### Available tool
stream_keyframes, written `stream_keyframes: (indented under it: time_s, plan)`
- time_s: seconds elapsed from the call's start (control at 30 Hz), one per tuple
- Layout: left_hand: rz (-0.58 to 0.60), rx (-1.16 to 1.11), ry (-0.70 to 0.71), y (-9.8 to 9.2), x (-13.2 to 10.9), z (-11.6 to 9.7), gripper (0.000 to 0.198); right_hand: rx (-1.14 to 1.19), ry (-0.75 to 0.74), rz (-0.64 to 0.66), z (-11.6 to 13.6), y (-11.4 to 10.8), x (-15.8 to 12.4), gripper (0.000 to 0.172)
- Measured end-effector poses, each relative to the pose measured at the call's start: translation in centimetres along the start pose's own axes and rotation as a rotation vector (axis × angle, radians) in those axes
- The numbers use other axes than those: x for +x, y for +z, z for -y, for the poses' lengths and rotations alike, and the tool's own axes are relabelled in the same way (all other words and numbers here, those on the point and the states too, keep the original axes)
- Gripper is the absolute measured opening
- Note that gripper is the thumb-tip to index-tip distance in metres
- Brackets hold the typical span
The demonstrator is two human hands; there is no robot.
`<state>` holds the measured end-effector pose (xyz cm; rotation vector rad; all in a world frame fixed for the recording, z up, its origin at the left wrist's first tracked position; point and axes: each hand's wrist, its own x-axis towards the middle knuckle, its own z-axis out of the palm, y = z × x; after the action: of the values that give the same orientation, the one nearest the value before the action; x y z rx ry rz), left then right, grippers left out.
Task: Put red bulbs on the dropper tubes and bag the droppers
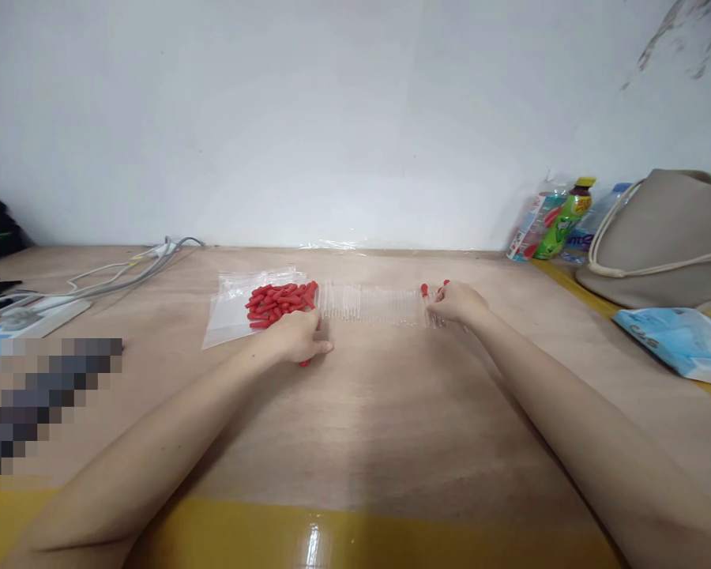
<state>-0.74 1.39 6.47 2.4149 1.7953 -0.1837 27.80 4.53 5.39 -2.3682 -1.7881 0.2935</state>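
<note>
My left hand (301, 336) is at the near right edge of a heap of red rubber bulbs (278, 300), its thumb stretched out away from the fingers. One red bulb (305, 363) shows below that palm; whether it touches the hand is unclear. Clear dropper tubes (385, 304) lie side by side in a row between my hands. At the row's right end, my right hand (459, 302) is closed in a pinch on a dropper with a red bulb (446, 283) at its top. Just left of it, another red bulb (425, 290) tops a tube. My right fingertips are partly hidden.
A clear plastic bag (228, 308) lies under the heap. Cables (124, 273) and a power strip (47, 312) are at left. Drink bottles (562, 221), a beige bag (667, 237) and a blue packet (675, 344) are at right. The wall (355, 118) bounds the wooden table (355, 427).
</note>
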Motion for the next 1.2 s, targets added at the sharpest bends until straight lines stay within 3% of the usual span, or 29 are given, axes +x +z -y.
stream_keyframes:
  time_s: [0.3,0.43,0.6,0.67,0.77,0.93,1.03,1.2]
  plan:
    - [-0.008,-0.005,0.030,0.2,0.0,0.0,0.024,0.023,0.010,0.034,0.6,0.4,0.3,0.017]
    - [-0.185,-0.105,0.113,0.8,-0.3,-1.1,0.019,0.063,0.013,0.037,0.5,0.5,0.4,0.019]
    - [-0.461,-0.255,0.283,3.4,0.0,-3.4,0.019,0.078,0.020,-0.069,0.4,-0.1,0.3,0.029]
    - [-0.505,-0.332,0.373,4.5,0.5,-4.0,0.017,0.111,-0.067,-0.132,0.5,-0.1,-0.2,0.028]
    - [-0.511,-0.434,0.462,5.4,1.0,-4.1,0.022,0.229,-0.337,-0.238,0.6,0.9,-1.7,0.017]
    - [-0.504,-0.470,0.415,4.9,0.8,-3.2,0.025,0.333,-0.851,-0.343,-0.1,3.9,-4.7,0.021]
    - [-0.470,-0.455,0.368,4.7,0.6,-2.9,0.016,0.295,-0.971,-0.412,-0.6,5.3,-5.8,0.023]
    - [-0.484,-0.506,0.436,5.0,0.5,-3.4,0.014,0.339,-1.004,-0.435,-0.5,6.0,-6.2,0.024]
